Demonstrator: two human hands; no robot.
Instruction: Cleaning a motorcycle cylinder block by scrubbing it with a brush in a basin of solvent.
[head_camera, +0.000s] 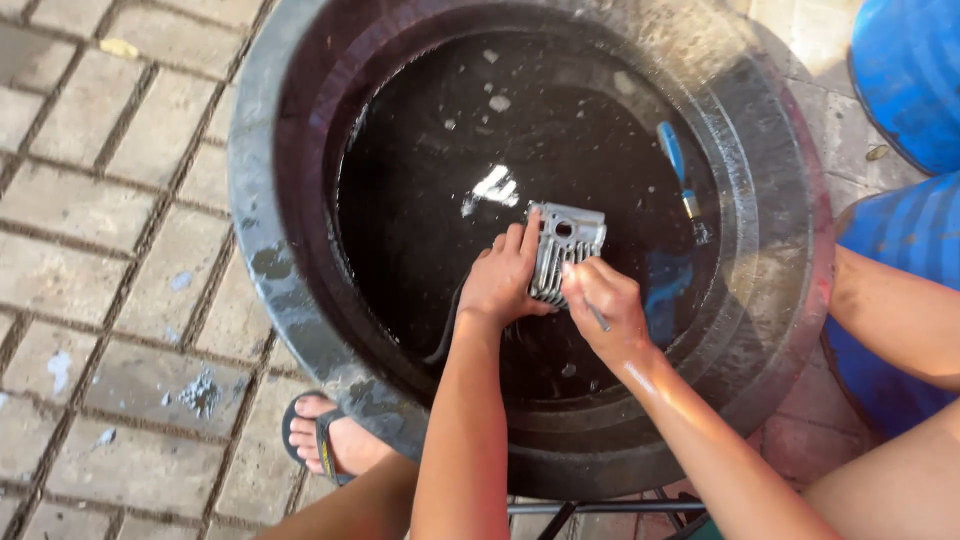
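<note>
Hands meet over a wide black tub (300, 330) of dark liquid, seen from above through the head camera. The left hand (505, 280) is curled around the near edge of a ribbed grey metal part (562, 250), fingers laid flat across its face and thumb tucked beneath, gripping it firmly just above the liquid's surface. The right hand (605, 310) is closed in a pinch on a thin tool (598, 318), possibly a small brush, though only a short length of its handle shows below the fingers; its knuckles press against the part's lower right corner.

The metal part sits near the middle of the tub, slightly toward the far side of both hands. Its long axis runs roughly away from the person, tilted a little to the right, with the ribs running along that same line and a round hole near its far end. The finned face is turned up toward the camera.

A blue-handled tool (672, 155) lies partly sunk in the liquid at the tub's right, well apart from the hands. Blue barrels (910, 70) stand just beside the tub on the right. A sandalled foot (325, 435) rests on the brick paving (110, 200) at the tub's near left rim.
</note>
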